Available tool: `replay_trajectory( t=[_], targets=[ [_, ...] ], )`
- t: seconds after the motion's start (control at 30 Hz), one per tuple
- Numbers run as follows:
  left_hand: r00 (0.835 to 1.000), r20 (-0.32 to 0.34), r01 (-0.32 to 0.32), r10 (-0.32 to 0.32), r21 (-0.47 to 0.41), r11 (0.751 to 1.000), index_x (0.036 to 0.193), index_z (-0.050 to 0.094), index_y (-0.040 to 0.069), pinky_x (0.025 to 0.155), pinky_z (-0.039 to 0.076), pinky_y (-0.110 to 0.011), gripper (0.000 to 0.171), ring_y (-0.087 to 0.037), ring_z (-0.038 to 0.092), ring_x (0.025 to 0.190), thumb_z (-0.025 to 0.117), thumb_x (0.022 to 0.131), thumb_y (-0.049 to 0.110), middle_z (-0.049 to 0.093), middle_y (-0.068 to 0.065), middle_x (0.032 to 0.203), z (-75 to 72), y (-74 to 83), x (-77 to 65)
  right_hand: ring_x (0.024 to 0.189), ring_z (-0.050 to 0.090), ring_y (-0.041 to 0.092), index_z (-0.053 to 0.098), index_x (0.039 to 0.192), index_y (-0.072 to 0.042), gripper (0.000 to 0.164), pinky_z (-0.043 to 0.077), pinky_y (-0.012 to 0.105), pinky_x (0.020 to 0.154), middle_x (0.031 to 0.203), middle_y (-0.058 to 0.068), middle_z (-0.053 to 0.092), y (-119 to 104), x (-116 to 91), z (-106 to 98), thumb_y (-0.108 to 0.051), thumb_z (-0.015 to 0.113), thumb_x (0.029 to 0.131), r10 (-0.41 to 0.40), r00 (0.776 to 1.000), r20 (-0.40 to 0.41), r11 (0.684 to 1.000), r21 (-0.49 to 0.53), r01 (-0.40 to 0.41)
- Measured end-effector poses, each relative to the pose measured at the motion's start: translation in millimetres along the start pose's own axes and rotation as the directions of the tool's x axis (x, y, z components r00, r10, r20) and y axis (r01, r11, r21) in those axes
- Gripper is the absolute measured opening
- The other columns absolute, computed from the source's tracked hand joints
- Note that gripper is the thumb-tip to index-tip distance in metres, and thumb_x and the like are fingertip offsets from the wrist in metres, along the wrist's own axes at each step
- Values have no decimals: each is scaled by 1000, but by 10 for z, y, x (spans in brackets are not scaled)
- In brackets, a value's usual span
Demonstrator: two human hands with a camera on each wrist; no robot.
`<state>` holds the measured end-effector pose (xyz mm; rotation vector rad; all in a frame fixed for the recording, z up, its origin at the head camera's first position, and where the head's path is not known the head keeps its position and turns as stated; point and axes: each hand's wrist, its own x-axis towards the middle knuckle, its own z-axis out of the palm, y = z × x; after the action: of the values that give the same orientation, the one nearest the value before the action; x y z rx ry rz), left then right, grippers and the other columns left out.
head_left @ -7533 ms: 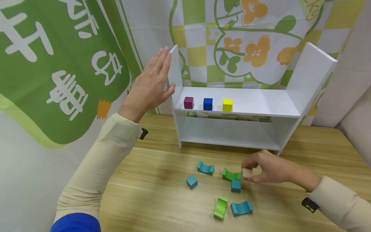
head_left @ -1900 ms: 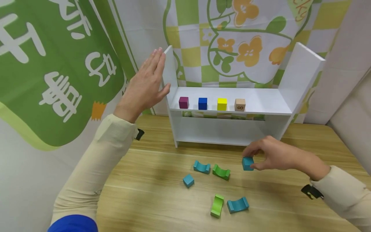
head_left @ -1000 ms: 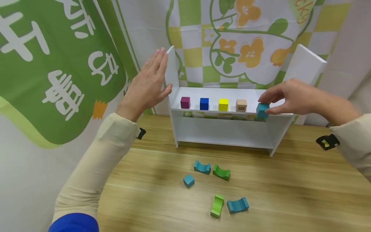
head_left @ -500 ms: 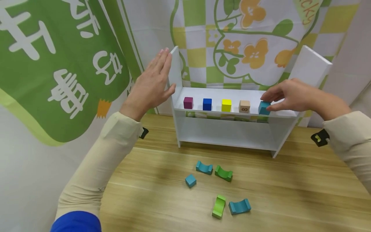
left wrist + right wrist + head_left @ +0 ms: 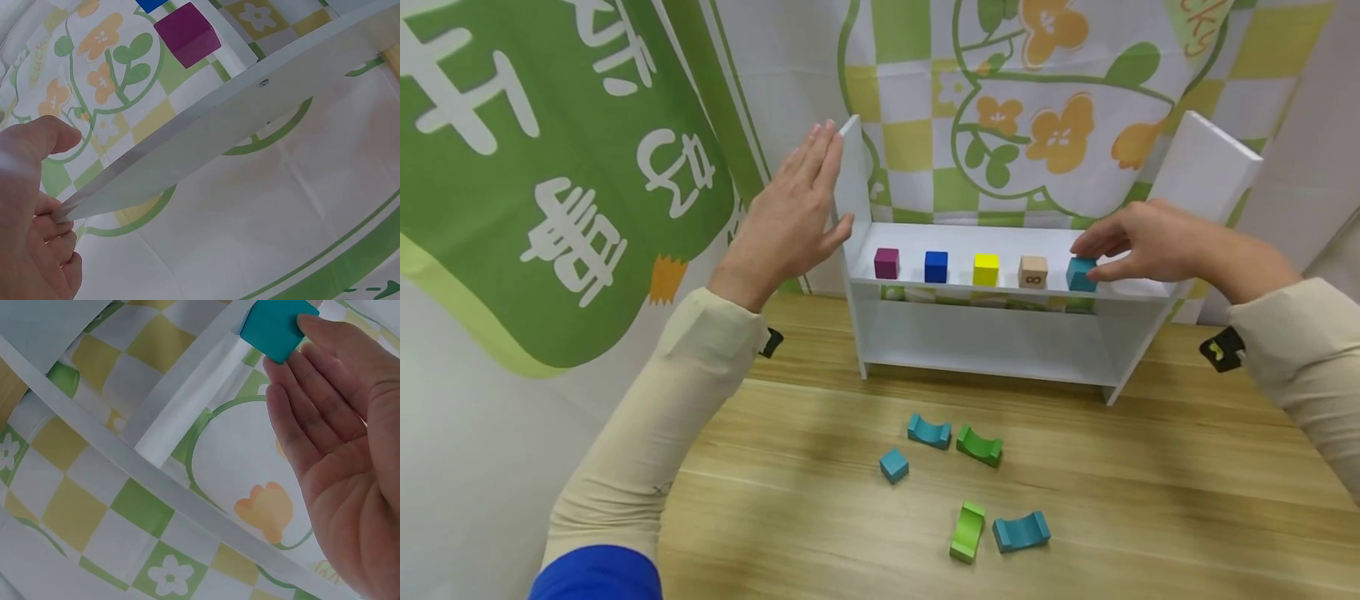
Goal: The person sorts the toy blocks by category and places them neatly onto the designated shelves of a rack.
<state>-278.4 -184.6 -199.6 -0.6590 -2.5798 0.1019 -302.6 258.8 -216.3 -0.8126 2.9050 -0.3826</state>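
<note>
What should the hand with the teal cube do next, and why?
I'd probably have the right hand gently let go of the teal cube. The cube looks set down on the upper shelf, in line beside the wooden cube, and the thumb and fingers are pinching it.

Bare left hand (image 5: 785,221): raised, fingers straight, thumb apart
Bare right hand (image 5: 1157,240): thumb and fingertips in a pinch
Cream-sleeved left arm (image 5: 658,417): extended forward
Cream-sleeved right arm (image 5: 1303,354): angled inward
</note>
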Motion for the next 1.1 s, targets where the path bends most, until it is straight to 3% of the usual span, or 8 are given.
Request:
replay_trajectory(
  t=[0.27,0.57,0.83,1.1],
  targets=[
    [1000,-3,3,-3,0,1000,167,4,-5,139,8,-43,85,-33,4,167,52,109,34,0,-19,178,-11,-9,1,122,72,39,73,132,-10,44,59,56,103,132,14,75,-140,-20,-122,-26,83,93,-51,997,-64,993,-112,43],
    [1000,-4,3,-3,1,1000,167,5,-5,138,8,-44,85,-34,4,167,52,109,34,0,-20,178,-33,-14,2,120,73,31,75,131,-19,39,60,54,102,134,5,75,-492,-123,-156,-31,81,94,-110,991,-75,985,-143,98],
    [1000,5,4,-4,-1,1000,167,4,-5,139,7,-43,85,-33,4,167,52,109,34,0,-19,178,-21,-12,2,109,77,23,78,124,-17,33,64,49,95,121,0,80,-815,-120,57,-21,84,91,-263,964,-51,962,-95,257],
    [1000,7,-2,2,-5,1000,167,4,-5,138,5,-42,85,-34,3,167,52,109,34,0,-20,178,-7,-6,3,106,77,21,79,119,-12,32,66,42,93,120,3,80,-1102,-29,424,-15,85,88,-361,932,1,932,-40,361]
  ],
)
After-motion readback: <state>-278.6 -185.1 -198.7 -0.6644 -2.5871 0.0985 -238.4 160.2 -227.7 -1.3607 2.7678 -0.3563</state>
